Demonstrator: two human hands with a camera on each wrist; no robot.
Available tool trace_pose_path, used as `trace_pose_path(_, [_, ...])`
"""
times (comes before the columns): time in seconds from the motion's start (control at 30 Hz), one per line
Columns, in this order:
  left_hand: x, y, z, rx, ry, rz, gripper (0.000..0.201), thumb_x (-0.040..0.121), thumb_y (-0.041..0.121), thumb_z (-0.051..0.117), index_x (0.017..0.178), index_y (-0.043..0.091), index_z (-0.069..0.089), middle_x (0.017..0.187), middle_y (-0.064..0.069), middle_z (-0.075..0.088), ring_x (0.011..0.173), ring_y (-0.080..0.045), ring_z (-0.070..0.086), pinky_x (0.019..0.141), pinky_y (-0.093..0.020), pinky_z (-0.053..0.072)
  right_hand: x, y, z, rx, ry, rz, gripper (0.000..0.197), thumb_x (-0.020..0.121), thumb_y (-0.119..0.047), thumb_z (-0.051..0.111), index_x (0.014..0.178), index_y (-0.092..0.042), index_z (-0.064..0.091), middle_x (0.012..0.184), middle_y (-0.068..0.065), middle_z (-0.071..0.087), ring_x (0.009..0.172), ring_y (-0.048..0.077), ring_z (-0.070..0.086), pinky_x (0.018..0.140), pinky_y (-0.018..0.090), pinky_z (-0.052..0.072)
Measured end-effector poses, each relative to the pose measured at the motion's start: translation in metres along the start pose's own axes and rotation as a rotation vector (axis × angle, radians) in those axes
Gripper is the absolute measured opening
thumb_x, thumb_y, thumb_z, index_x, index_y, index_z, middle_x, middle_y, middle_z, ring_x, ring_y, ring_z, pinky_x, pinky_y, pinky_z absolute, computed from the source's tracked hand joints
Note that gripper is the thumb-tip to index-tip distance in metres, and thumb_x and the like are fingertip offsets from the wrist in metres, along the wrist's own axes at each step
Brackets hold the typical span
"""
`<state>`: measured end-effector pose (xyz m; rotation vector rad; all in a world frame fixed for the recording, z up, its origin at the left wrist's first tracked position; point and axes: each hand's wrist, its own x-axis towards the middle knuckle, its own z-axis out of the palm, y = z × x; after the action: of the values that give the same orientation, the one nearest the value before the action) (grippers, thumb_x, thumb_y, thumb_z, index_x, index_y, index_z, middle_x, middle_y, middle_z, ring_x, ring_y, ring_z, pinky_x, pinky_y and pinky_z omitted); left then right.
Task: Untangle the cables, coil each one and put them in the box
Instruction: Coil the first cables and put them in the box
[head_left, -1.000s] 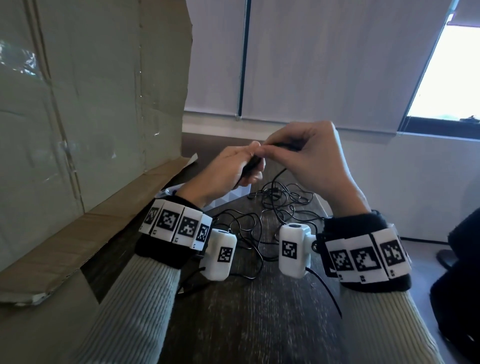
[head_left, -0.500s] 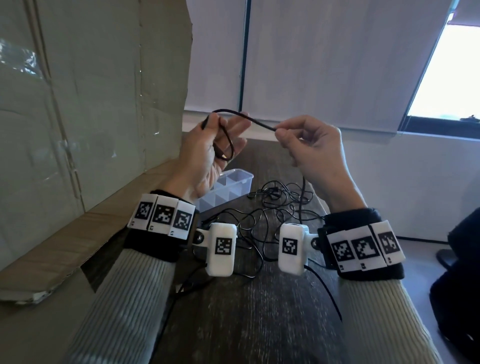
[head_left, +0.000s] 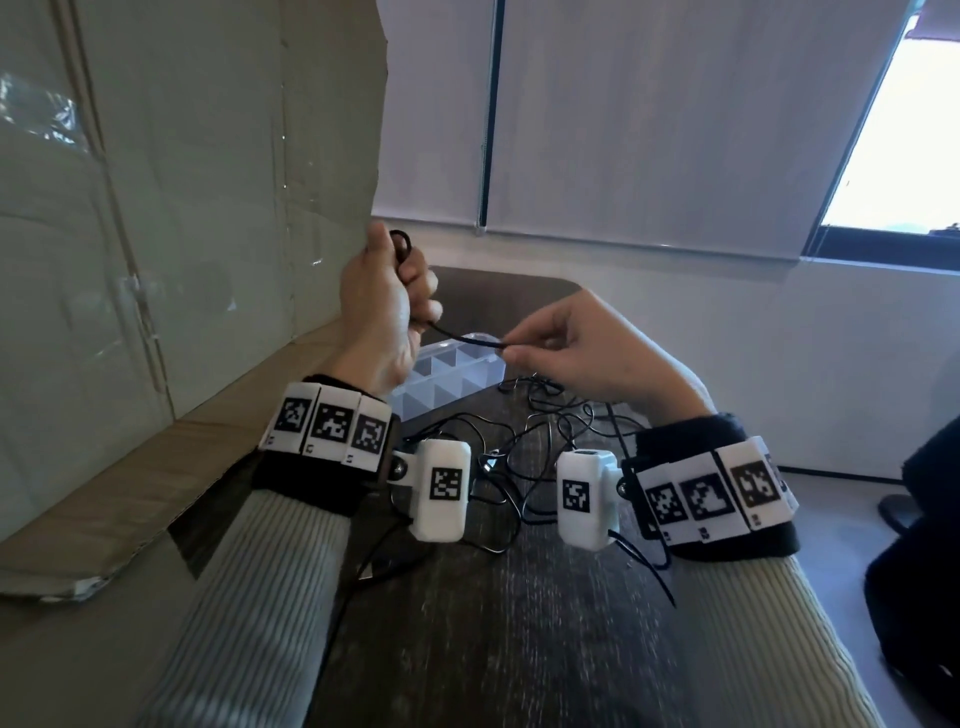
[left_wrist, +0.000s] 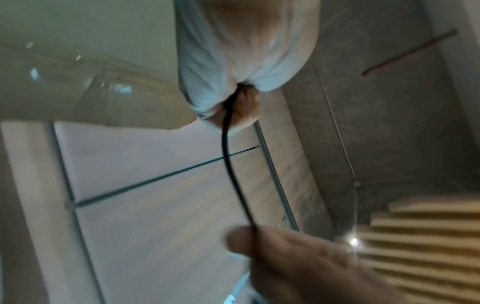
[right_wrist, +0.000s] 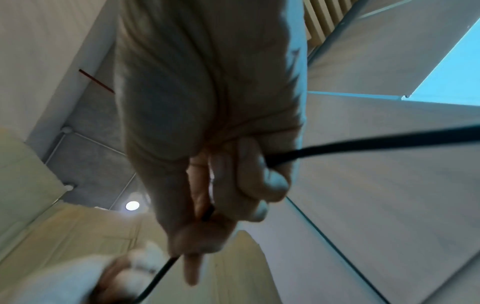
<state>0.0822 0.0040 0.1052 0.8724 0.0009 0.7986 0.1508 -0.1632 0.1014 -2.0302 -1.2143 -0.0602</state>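
My left hand is raised and grips a small coil of the black cable, whose loop sticks out above the fist. A short stretch of that cable runs down and right to my right hand, which pinches it between thumb and forefinger. In the left wrist view the cable spans between both hands. In the right wrist view the cable passes through the curled right fingers. A tangle of thin black cables lies on the dark table under my hands. The clear compartment box sits beyond the left wrist.
A large cardboard sheet stands along the left and folds onto the dark wooden table. A white wall and roller blinds are behind. A dark shape is at the right edge, off the table.
My left hand has turned and closed round the coil, with another loop added. My right hand has dropped lower and pulled the cable down from above the left hand to below it.
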Motion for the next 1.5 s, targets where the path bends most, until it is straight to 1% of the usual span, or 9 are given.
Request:
trace_pose_path(0.3, [-0.004,-0.012,-0.006,0.451,-0.153,0.054,0.025,0.106,0.030,0.024,0.098,0.019,0.044,0.056,0.004,0.046,0.040,-0.005,0.025,0.037,-0.015,0.020,-0.016,-0.019,-0.021,0.108,0.003,-0.092,0.009,0.088,-0.013,0.069,0.083,-0.017,0.075,0.056,-0.021,0.066,0.050,-0.008,0.056,0.053,0.004,0.039])
trace_pose_path(0.43, [-0.008,-0.010,-0.002,0.412,-0.197,0.048,0.035,0.105,0.036,0.023,0.078,0.022,0.041,0.048,0.011,0.032,0.040,-0.004,0.017,0.038,-0.013,0.012,-0.013,-0.016,-0.020,0.143,0.059,-0.125,0.011,0.084,-0.017,0.074,0.080,-0.027,0.076,0.071,-0.012,0.072,0.065,-0.002,0.061,0.065,0.017,0.047])
trace_pose_path(0.53, [-0.008,-0.013,-0.001,0.386,-0.168,0.042,0.033,0.104,0.038,0.027,0.079,0.022,0.042,0.053,0.010,0.045,0.038,-0.003,0.022,0.036,-0.015,0.014,-0.015,-0.019,-0.020,0.140,-0.008,-0.136,0.008,0.083,-0.017,0.074,0.083,-0.024,0.077,0.068,-0.013,0.070,0.061,0.000,0.057,0.060,0.015,0.043])
trace_pose_path(0.67, [-0.003,-0.008,-0.007,0.273,-0.175,-0.054,0.030,0.097,0.048,0.040,0.083,0.022,0.046,0.059,0.010,0.051,0.041,-0.002,0.024,0.038,-0.015,0.016,-0.016,-0.014,-0.027,0.137,0.040,-0.129,0.013,0.084,-0.022,0.074,0.077,-0.032,0.077,0.071,0.000,0.073,0.065,0.019,0.055,0.065,0.034,0.049])
trace_pose_path(0.83, [-0.002,-0.002,-0.010,0.171,-0.266,-0.086,0.045,0.091,0.058,0.040,0.094,0.016,0.056,0.068,0.010,0.049,0.046,-0.001,0.029,0.037,-0.011,0.026,-0.014,-0.006,-0.032,0.172,0.151,-0.101,0.018,0.087,-0.014,0.070,0.078,-0.030,0.072,0.058,-0.024,0.065,0.057,-0.008,0.056,0.063,0.008,0.040])
trace_pose_path(0.97, [-0.003,-0.003,-0.007,0.251,-0.288,-0.036,0.041,0.077,0.054,0.060,0.091,0.015,0.056,0.069,0.010,0.049,0.051,0.000,0.032,0.039,-0.010,0.028,-0.014,-0.005,-0.033,0.190,0.207,-0.084,0.015,0.087,-0.014,0.070,0.080,-0.027,0.073,0.060,-0.024,0.067,0.058,-0.009,0.057,0.066,0.009,0.041])
trace_pose_path(1.2, [-0.004,0.001,-0.006,0.020,-0.226,-0.131,0.045,0.100,0.049,0.026,0.071,0.019,0.043,0.054,0.007,0.048,0.044,-0.003,0.042,0.040,-0.014,0.036,-0.016,-0.009,-0.034,0.229,0.173,-0.129,0.013,0.086,-0.014,0.071,0.083,-0.026,0.074,0.066,-0.021,0.069,0.062,-0.004,0.058,0.070,0.017,0.043])
trace_pose_path(1.3, [-0.008,0.003,-0.003,0.220,-0.178,-0.058,0.045,0.101,0.047,0.028,0.068,0.019,0.040,0.055,0.004,0.060,0.042,-0.008,0.052,0.038,-0.017,0.037,-0.021,-0.015,-0.035,0.208,0.027,-0.194,0.007,0.085,-0.018,0.072,0.089,-0.020,0.076,0.063,-0.017,0.065,0.065,0.017,0.051,0.066,0.028,0.041])
trace_pose_path(1.5, [-0.027,-0.010,0.009,0.914,-0.485,0.084,0.050,0.103,0.040,0.026,0.077,0.005,0.052,0.049,0.005,0.062,0.036,-0.007,0.039,0.039,-0.019,0.033,-0.013,-0.022,-0.023,0.144,0.047,-0.286,0.010,0.085,-0.014,0.072,0.092,-0.017,0.078,0.063,-0.013,0.059,0.057,0.005,0.048,0.058,0.017,0.038])
